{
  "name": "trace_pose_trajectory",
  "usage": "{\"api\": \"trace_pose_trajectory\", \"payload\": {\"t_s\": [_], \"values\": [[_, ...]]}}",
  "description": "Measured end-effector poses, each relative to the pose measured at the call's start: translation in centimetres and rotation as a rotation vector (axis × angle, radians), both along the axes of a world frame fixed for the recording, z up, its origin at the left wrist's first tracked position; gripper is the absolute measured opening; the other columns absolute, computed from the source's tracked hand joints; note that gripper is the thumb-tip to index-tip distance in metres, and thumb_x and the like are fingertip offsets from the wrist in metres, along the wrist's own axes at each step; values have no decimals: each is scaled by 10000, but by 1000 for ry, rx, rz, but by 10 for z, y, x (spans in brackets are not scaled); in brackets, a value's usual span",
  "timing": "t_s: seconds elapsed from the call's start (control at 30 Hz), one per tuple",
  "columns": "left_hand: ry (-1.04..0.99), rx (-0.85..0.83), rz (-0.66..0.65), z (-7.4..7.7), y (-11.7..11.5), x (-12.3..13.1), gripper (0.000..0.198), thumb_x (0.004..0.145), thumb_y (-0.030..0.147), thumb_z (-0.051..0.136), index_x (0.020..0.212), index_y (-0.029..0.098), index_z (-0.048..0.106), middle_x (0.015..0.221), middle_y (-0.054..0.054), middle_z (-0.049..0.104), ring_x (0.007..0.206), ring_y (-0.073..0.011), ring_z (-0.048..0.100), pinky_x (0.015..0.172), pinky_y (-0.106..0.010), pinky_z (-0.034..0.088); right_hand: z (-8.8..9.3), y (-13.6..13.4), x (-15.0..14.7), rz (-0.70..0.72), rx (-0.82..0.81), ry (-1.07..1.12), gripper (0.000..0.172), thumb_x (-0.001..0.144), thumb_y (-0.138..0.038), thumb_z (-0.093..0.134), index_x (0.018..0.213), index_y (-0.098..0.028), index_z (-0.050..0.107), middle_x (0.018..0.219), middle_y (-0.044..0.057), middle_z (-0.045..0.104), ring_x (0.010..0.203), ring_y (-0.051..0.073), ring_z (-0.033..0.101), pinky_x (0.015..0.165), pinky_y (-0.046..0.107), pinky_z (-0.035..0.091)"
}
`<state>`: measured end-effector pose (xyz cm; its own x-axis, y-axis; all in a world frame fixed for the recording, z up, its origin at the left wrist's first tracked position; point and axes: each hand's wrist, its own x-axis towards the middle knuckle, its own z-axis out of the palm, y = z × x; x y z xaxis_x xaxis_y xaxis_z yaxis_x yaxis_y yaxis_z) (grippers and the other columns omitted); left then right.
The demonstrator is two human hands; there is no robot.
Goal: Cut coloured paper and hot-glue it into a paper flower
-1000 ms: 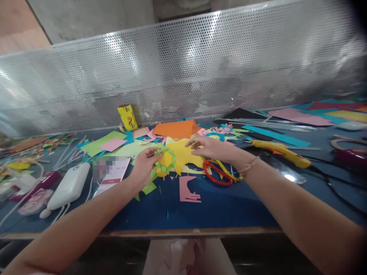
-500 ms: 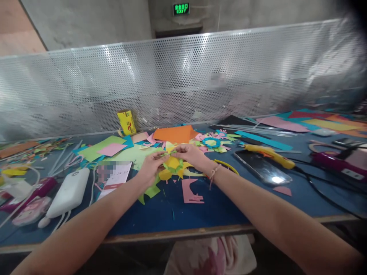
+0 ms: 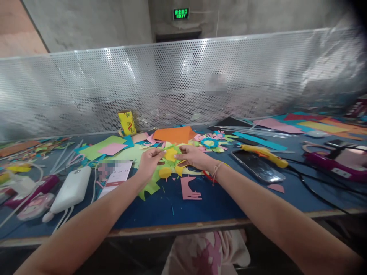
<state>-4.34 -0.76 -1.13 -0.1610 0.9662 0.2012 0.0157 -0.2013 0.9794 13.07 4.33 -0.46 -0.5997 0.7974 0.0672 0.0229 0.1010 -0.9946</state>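
Between both hands is a yellow and green craft flower (image 3: 171, 154), its round yellow middle turned toward me. My left hand (image 3: 150, 162) pinches its left edge between thumb and fingers. On the opposite side, my right hand (image 3: 193, 156) grips the right edge, fingers closed. A loose yellow disc (image 3: 164, 173) lies just below the flower. A green cut scrap (image 3: 149, 188) is near my left wrist, and a pink cut-out scrap (image 3: 188, 188) lies in front of the hands. Behind my right hand sits a finished-looking flower with a blue ring (image 3: 209, 143).
To the right, a yellow glue gun (image 3: 263, 154) with a black cord rests over a dark phone (image 3: 258, 168). At left are a white power bank (image 3: 72, 189) and a lit phone (image 3: 119, 177). An orange sheet (image 3: 173, 134) and a yellow box (image 3: 126, 123) stand before the perforated metal screen (image 3: 129, 84).
The flower has been turned so its round yellow middle now faces up toward me. My fingers have shifted to its two sides. The view has moved slightly.
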Motion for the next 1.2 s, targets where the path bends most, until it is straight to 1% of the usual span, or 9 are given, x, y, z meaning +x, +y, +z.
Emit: {"api": "trace_pose_trajectory", "payload": {"t_s": [0.1, 0.2, 0.33, 0.5, 0.67, 0.8, 0.9, 1.1, 1.2], "values": [[-116, -31, -60, 0, 0, 2, 310, 631, 408, 684, 780, 144, 621, 770, -30, 632, 669, -117, 587, 623, -246, 507, 0, 4, 1, 22, -38, 19, 344, 531, -295, 770, 749, -146, 549, 725, -12, 543, 650, 78, 546, 671, 246, 517], [-153, -95, -143, 0, -1, 5, 313, 612, 373, 713, 779, 128, 611, 707, -19, 616, 635, -106, 592, 658, -262, 511, -2, 7, 1, -46, 4, 40, 322, 526, -280, 767, 724, -141, 556, 699, -20, 546, 634, 65, 535, 661, 230, 504], [-116, -113, -132, 0, -2, 5, 282, 568, 318, 753, 690, 118, 596, 634, -13, 606, 592, -103, 591, 669, -271, 517, -5, 8, 1, -66, -12, 47, 309, 514, -256, 772, 697, -149, 547, 669, -35, 529, 621, 58, 524, 656, 221, 490], [-106, -133, -133, 2, -1, 1, 283, 552, 314, 762, 625, 124, 566, 590, -4, 591, 552, -103, 587, 622, -255, 518, -4, 7, 2, 0, -86, 58, 318, 567, -316, 750, 766, -154, 561, 760, -2, 546, 688, 87, 545, 703, 256, 493], [-31, -154, -160, 1, -1, 0, 300, 548, 331, 763, 558, 141, 530, 533, -15, 592, 541, -122, 598, 587, -255, 510, 2, 4, 3, -77, 0, 99, 337, 644, -394, 682, 889, -184, 586, 867, 22, 566, 718, 86, 521, 615, 213, 457], [40, -156, -215, 0, -3, 4, 323, 535, 347, 765, 546, 148, 510, 518, -18, 597, 531, -130, 599, 567, -259, 503, 4, 2, 1, -195, 93, 6, 292, 648, -428, 658, 758, -166, 593, 614, -38, 479, 485, 46, 364, 431, 194, 306], [95, -133, -227, 3, -6, 8, 331, 539, 341, 759, 535, 153, 487, 495, 4, 565, 544, -130, 595, 576, -260, 496, 3, 2, 0, -226, 126, 10, 321, 619, -465, 664, 636, -160, 567, 524, -54, 416, 445, 45, 308, 416, 215, 250], [18, -85, -184, 3, -8, 13, 382, 488, 251, 784, 794, 155, 576, 544, 68, 501, 555, -104, 544, 606, -287, 503, 5, -5, -3, -221, 143, 70, 346, 562, -483, 689, 576, -164, 554, 546, -29, 476, 509, 73, 398, 483, 234, 324], [-56, -82, -236, 2, -9, 14, 340, 510, 251, 770, 783, 150, 594, 551, 60, 490, 580, -103, 536, 621, -283, 499, 9, -9, -5, -221, 87, 103, 344, 554, -476, 691, 577, -166, 543, 561, -23, 490, 522, 80, 421, 495, 240, 343]]}}
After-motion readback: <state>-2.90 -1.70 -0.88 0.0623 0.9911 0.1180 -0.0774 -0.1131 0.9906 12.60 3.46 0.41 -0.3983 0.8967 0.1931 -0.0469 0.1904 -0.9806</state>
